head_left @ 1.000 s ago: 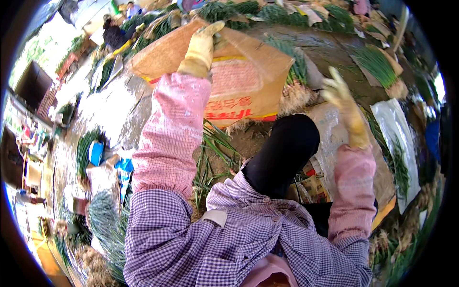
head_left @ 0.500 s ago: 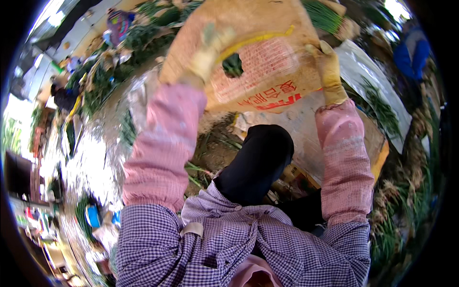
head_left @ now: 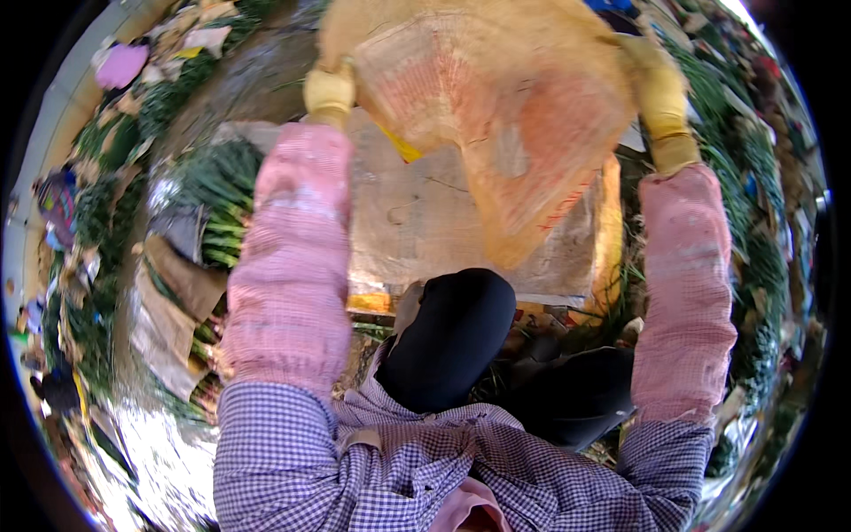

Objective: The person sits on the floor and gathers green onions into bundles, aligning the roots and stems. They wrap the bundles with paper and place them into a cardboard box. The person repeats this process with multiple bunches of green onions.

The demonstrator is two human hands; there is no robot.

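A tan woven sack with faded red print hangs in front of me, blurred by motion, its lower part folding to a point. My left hand, in a pale yellow glove, is closed on the sack's left edge. My right hand, gloved the same way, grips its right edge; the fingertips are partly hidden by the cloth. Both arms are stretched forward and wide apart, in pink sleeve covers. Under the sack a flat greyish-brown sheet lies on the ground before my knees, with orange-yellow material along its edges.
Bundled green onions lie left of the sheet, and wrapped bundles sit nearer to me. More green stalks are heaped along the right. A wet, shiny floor stretches at the lower left. Another person is at the far left.
My hands have moved farther apart, and the sack has swung and folded between them. The view has turned, so the sheet beneath now shows more fully.
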